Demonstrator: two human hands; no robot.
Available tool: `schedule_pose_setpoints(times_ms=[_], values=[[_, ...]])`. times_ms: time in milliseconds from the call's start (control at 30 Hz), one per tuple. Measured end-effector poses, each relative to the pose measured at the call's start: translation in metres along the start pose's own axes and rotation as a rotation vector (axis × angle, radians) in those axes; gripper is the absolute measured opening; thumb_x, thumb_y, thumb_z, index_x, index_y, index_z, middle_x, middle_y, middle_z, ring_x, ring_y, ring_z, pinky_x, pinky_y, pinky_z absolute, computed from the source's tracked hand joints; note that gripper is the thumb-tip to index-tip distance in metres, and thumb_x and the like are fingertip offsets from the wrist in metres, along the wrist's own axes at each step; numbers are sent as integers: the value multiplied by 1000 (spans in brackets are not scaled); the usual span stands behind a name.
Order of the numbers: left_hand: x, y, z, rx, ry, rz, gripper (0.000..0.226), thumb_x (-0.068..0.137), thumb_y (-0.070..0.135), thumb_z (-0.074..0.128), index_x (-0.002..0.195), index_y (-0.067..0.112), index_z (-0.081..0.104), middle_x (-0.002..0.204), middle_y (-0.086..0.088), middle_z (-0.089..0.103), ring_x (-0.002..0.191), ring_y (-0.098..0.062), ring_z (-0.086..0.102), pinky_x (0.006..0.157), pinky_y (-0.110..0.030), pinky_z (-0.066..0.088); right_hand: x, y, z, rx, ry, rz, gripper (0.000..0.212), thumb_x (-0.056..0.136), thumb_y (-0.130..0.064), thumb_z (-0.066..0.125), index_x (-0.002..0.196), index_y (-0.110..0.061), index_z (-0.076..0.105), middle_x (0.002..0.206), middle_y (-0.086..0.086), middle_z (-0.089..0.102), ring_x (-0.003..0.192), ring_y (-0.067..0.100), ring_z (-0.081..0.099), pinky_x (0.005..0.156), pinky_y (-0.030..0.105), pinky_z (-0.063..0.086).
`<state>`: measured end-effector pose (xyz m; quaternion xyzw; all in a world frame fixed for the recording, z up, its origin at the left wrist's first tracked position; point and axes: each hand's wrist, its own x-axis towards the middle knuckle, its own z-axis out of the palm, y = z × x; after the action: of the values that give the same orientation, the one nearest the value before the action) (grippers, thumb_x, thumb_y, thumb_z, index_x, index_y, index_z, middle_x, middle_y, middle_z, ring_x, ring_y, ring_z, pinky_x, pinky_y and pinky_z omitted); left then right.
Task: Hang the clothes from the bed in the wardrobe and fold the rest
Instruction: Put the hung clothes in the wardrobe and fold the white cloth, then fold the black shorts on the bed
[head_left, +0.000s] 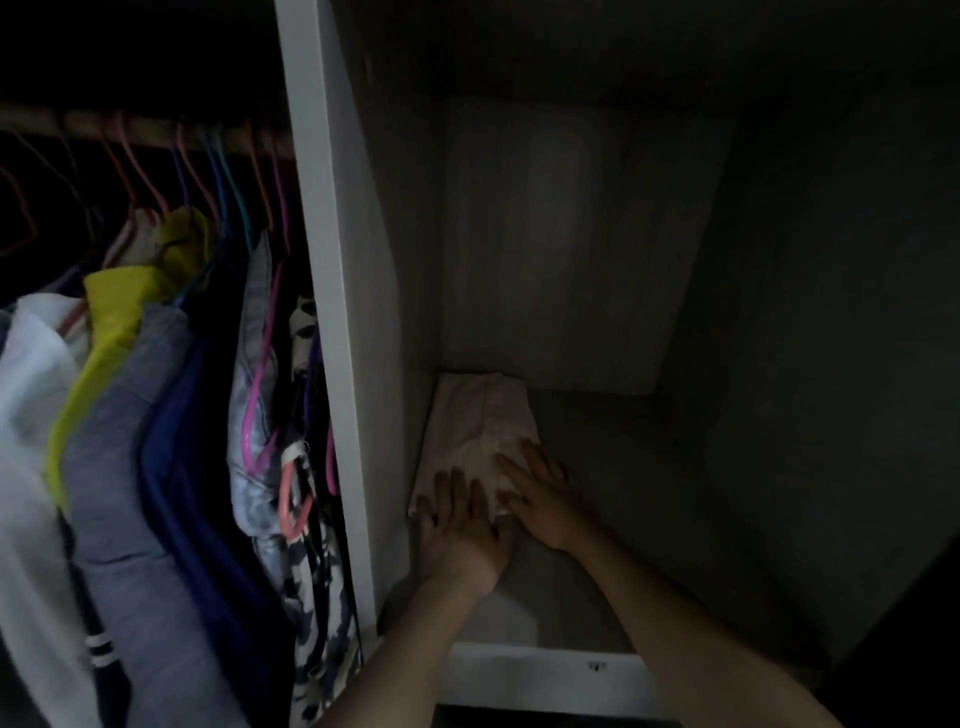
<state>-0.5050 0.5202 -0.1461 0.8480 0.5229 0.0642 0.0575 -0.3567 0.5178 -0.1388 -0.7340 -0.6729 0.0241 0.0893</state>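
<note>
A folded pale pink garment (480, 415) lies on a wardrobe shelf (613, 467), pushed against the left wall of the compartment. My left hand (460, 525) rests flat on the garment's near edge with its fingers straight. My right hand (537, 493) lies flat beside it on the garment's near right corner, fingers spread. Both forearms reach in from the bottom of the view. The light is dim.
A white divider panel (337, 312) separates the shelf from the hanging section at the left. There several garments (135, 415) hang on coloured hangers from a rail (156, 127). The shelf's white front edge (545, 675) is near me.
</note>
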Motion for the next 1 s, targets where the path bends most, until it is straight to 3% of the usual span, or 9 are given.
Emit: schedule_pose_setpoints(times_ms=[267, 400, 500, 600, 700, 800, 900, 933, 1000], values=[[-68, -6, 9, 60, 12, 258, 60, 99, 47, 17, 149, 15, 19, 158, -7, 12, 145, -22, 5, 115, -42, 5, -129, -4, 1, -5, -1, 330, 60, 98, -51, 25, 151, -27, 7, 159, 2, -4, 145, 20, -1, 116, 33, 4], [-108, -2, 12, 75, 146, 300, 64, 94, 52, 21, 141, 14, 41, 148, -10, 38, 137, -23, 33, 110, -44, 26, -202, -23, 16, -95, 66, 303, 62, 98, -50, 25, 151, -24, 5, 159, 0, -1, 145, 15, -4, 115, 28, -3], [-130, 3, 13, 65, 178, 362, 64, 96, 52, 25, 144, 11, 37, 151, -12, 32, 139, -27, 30, 110, -46, 24, -247, -34, 20, -155, 50, 330, 65, 98, -47, 30, 151, -23, 1, 159, 3, -2, 146, 18, -5, 116, 32, -2], [-150, 14, 15, 90, 40, 393, 69, 97, 56, 16, 150, 12, 20, 157, -11, 13, 145, -28, 11, 114, -43, 15, -299, -34, 12, -280, 82, 343, 68, 90, -43, 51, 148, -18, 26, 152, 10, 30, 142, 24, 24, 115, 37, 17], [-183, 38, 21, 83, -5, 464, 74, 93, 61, 4, 150, 17, 18, 158, -5, 14, 145, -23, 9, 115, -41, 15, -367, -22, 12, -378, 160, 338, 69, 58, -48, 81, 119, -21, 66, 119, 3, 65, 111, 19, 62, 88, 31, 52], [-231, 89, 32, 43, -83, 600, 65, 97, 54, 24, 150, 15, 20, 157, -4, 19, 144, -21, 16, 113, -38, 21, -449, -4, 15, -400, 107, 422, 69, 48, -47, 85, 111, -23, 71, 112, 1, 69, 103, 16, 66, 79, 28, 55], [-300, 161, 38, -42, -74, 843, 60, 78, 36, 74, 124, 1, 59, 133, -21, 53, 118, -37, 54, 90, -47, 51, -558, 12, 12, -410, 51, 633, 73, 38, -51, 87, 105, -26, 73, 106, -1, 71, 98, 14, 68, 74, 26, 56], [-336, 202, 44, -92, -71, 948, 57, 71, 31, 81, 117, 0, 65, 126, -22, 58, 110, -39, 60, 83, -48, 54, -616, 16, 9, -428, 33, 744, 74, 36, -52, 87, 104, -27, 73, 105, -2, 71, 97, 14, 68, 73, 26, 55], [-374, 232, 52, -103, -131, 979, 55, 90, 39, 59, 135, 9, 50, 144, -15, 42, 130, -32, 44, 99, -42, 43, -669, 15, -1, -418, 65, 872, 73, 35, -53, 87, 102, -27, 74, 103, -2, 72, 96, 13, 68, 73, 27, 56]])
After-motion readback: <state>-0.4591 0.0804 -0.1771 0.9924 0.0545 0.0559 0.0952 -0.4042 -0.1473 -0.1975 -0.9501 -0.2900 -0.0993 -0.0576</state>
